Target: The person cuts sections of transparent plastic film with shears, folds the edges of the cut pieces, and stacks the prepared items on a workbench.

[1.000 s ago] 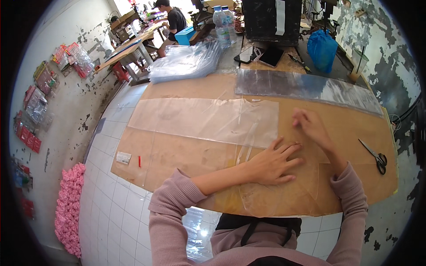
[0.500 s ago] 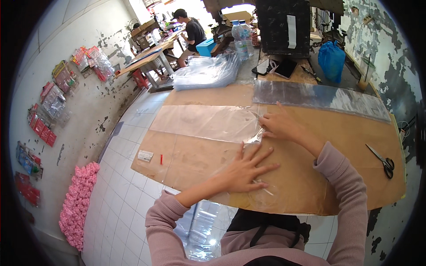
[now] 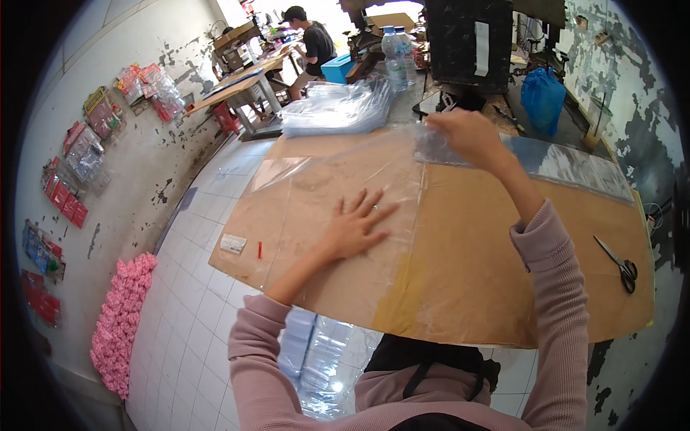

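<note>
Clear plastic film (image 3: 392,176) spreads left and nearer over the table (image 3: 489,273) from the right hand (image 3: 471,138), fingers pinching its far-right corner (long axis unclear); the left hand (image 3: 356,233) lies mid-film, fingers splayed.

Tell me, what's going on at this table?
A person's right hand holds up the edge of a clear plastic sheet above a brown-covered table. The left hand is down with its fingers spread, in the area of the sheet. Scissors lie off to the right, and a pile of clear plastic sits at the far side. Another person sits in the background.
</note>
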`<state>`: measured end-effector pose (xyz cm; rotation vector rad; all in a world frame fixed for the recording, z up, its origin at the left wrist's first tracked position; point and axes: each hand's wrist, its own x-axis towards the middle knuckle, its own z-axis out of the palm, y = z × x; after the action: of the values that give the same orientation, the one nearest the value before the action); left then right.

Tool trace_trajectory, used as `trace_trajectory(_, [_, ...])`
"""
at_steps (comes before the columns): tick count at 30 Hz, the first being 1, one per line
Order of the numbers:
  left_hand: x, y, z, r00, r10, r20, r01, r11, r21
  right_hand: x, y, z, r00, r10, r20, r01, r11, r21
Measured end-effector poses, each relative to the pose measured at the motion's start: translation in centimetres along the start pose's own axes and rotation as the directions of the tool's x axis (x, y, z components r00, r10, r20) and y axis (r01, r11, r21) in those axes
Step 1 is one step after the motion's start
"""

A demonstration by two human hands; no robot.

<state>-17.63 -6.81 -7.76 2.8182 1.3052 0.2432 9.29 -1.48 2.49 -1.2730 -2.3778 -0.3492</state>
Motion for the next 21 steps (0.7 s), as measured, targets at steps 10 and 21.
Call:
trace_trajectory(10, [-19.2, -29.5, -4.0, 0.932, -0.350, -0.089, 0.332, 0.733, 0.594, -10.3, 5.7, -7.7, 0.910, 0.378, -0.171, -0.351, 0.921, 0.166])
trace_trajectory(21, [-12.2, -20.7, -7.4, 0.867, -0.367, -0.338, 0.396, 0.918, 0.020, -19.4, 5.8, -8.4, 0.946, 0.269, -0.182, -0.250, 0.960, 0.123])
